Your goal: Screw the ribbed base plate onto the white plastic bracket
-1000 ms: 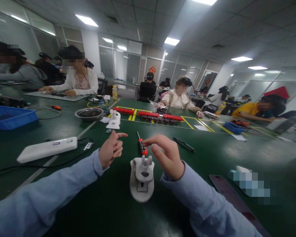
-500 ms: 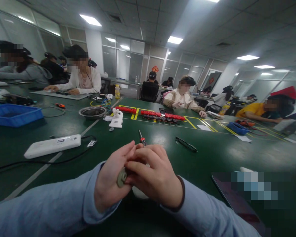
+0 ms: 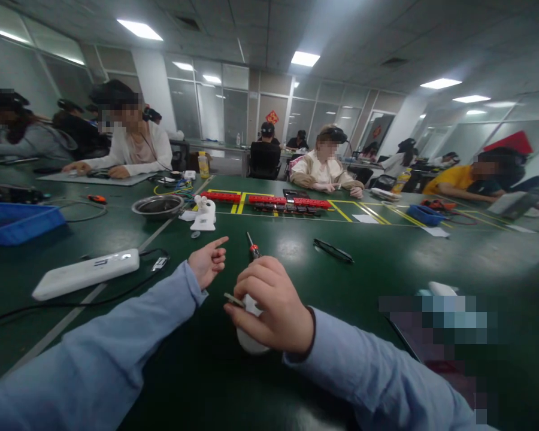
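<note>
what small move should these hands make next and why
Perhaps bring the left hand in to steady the white base: the right hand pinches a small disc close by, partly covering the base, while the left is off to one side with nothing visible in it.

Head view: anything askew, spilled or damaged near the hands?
Nothing stands out; no spill or breakage shows. The screwdriver lies on the table just beyond the right hand, which pinches a small flat piece. That hand hides much of the white base, so its condition can't be judged.
</note>
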The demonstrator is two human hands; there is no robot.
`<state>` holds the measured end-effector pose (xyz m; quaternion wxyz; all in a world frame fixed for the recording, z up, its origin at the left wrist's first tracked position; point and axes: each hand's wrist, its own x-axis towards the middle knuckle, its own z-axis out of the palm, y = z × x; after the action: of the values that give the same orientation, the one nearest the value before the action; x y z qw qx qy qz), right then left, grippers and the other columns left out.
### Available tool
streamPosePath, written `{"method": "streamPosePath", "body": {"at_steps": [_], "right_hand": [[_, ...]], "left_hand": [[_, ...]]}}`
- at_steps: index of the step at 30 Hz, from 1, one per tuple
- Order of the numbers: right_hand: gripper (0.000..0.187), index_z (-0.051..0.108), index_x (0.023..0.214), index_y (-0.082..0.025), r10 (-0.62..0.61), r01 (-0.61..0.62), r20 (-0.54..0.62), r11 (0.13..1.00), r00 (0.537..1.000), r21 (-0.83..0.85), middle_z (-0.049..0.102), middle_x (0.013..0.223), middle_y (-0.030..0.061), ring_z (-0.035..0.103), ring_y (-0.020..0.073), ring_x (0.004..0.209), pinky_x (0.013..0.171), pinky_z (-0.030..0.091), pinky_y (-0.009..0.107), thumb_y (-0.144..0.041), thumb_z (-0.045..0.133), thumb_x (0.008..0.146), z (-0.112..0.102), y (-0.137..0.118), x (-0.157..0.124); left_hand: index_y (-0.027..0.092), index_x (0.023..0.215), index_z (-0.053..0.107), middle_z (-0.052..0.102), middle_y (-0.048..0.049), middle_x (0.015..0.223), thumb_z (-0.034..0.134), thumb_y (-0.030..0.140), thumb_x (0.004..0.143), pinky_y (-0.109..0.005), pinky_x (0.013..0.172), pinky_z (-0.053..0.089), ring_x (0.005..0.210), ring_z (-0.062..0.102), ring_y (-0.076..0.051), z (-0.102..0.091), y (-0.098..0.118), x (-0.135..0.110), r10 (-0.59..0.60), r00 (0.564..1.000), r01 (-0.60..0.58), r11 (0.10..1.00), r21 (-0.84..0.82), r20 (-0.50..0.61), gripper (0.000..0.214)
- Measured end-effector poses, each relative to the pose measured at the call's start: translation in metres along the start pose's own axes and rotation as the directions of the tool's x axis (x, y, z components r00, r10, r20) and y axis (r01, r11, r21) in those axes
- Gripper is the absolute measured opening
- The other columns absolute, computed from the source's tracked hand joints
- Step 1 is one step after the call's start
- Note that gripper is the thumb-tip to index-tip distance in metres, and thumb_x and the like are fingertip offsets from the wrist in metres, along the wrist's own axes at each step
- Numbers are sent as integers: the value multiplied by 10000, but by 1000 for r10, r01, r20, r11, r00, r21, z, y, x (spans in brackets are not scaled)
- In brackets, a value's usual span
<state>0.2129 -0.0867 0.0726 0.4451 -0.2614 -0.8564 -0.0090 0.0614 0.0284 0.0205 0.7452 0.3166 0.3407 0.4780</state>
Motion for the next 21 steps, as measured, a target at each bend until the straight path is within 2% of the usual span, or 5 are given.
{"method": "streamPosePath", "body": {"at_steps": [2,5,10,15,21], "right_hand": [[147,485,668,-169,38,-38,-2,999,999,-15,551,706,39,464,155,714,703,382,313,-258,487,786,7,12,-4],[205,491,629,-164,138,-138,-19,990,990,2,536,697,45,454,162,708,686,370,316,-288,474,792,18,35,-12],[236,479,606,-167,341,-321,-83,927,936,193,479,621,18,438,146,651,636,360,282,-312,459,791,32,57,-23],[262,480,607,-163,417,-401,-5,879,909,259,435,565,-15,413,109,547,530,331,229,-336,459,802,35,59,-27],[260,470,581,-160,454,-448,55,842,889,302,409,538,-28,390,94,513,498,311,209,-329,464,778,35,59,-26]], "left_hand": [[133,985,435,249,103,420,277,71,763,-126,304,126,298,187,-51,-18,-3,12,57,998,-55,983,176,-4,279],[119,933,504,190,101,397,304,148,738,-156,329,145,319,153,-67,-31,-13,17,107,989,-144,880,454,107,281],[172,723,595,495,16,553,460,388,721,-212,500,318,520,422,-109,-22,-38,8,114,937,-343,487,803,331,254],[200,810,596,492,10,559,402,529,752,-249,534,285,539,448,-144,-14,-46,-1,45,910,-414,89,906,411,386],[194,903,578,580,-25,679,303,440,824,-249,537,308,635,532,-178,-12,-41,0,-13,910,-412,-147,899,414,378]]}}
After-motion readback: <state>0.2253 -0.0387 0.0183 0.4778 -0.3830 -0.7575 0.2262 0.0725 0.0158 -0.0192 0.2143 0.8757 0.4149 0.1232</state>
